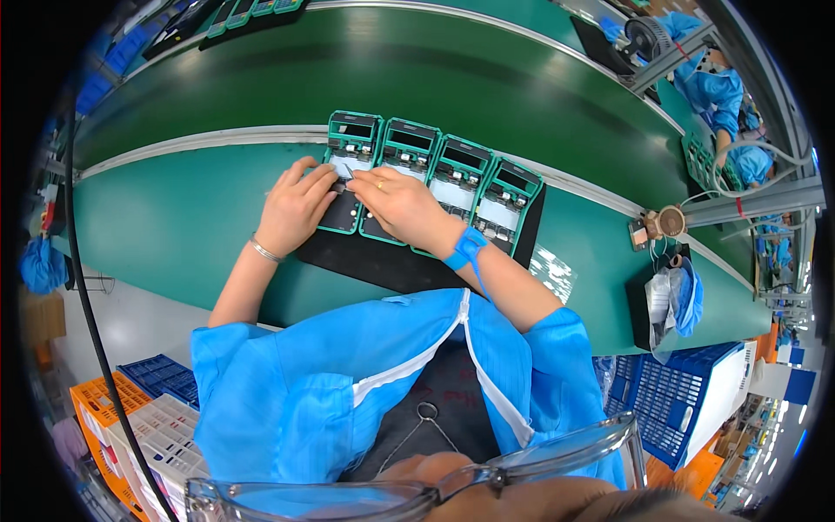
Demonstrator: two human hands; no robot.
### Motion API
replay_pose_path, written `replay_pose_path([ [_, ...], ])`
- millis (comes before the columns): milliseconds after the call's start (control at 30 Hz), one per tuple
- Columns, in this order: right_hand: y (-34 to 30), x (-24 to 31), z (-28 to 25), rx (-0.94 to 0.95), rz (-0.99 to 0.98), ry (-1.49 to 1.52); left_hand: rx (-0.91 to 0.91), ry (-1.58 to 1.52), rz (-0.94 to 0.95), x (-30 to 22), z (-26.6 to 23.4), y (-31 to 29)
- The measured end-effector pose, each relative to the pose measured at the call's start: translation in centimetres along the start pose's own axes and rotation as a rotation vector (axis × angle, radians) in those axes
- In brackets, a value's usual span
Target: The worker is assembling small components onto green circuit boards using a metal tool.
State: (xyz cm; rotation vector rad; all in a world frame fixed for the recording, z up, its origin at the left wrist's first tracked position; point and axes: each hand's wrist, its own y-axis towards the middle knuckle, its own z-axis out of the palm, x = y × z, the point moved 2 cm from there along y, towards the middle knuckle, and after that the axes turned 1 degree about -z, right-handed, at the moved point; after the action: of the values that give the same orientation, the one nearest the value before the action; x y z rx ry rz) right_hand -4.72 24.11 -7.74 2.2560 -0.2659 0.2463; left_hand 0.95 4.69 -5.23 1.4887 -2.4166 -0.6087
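Both grips, left hand (296, 207) and right hand (402, 204), pinched on the leftmost teal-framed unit (350, 165) (fingertips nearly touching).

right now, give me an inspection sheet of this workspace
surface: green bench with a black mat on it
job's things: four teal-framed units in a row on the mat; hands on the leftmost unit
clutter: small brown part, bagged items at right
grips: left hand and right hand both pressed on the leftmost unit; anything held is too small to tell
cables: black cable at left
surroundings: blue crate, orange crate, another person at far right
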Motion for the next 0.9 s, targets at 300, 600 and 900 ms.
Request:
replay_pose_path([
  [300,1.3,-0.4,2.1,0.083,-0.003,-0.089,-0.02,-0.015,0.006,0.5,0.5,-0.5],
  [600,1.4,-0.2,2.0,0.09,0.001,-0.126,-0.01,-0.032,-0.002,0.4,0.5,-0.4],
  [900,1.2,-0.1,2.3,0.107,-0.008,-0.161,0.055,0.013,0.004,0.3,0.4,0.2],
])
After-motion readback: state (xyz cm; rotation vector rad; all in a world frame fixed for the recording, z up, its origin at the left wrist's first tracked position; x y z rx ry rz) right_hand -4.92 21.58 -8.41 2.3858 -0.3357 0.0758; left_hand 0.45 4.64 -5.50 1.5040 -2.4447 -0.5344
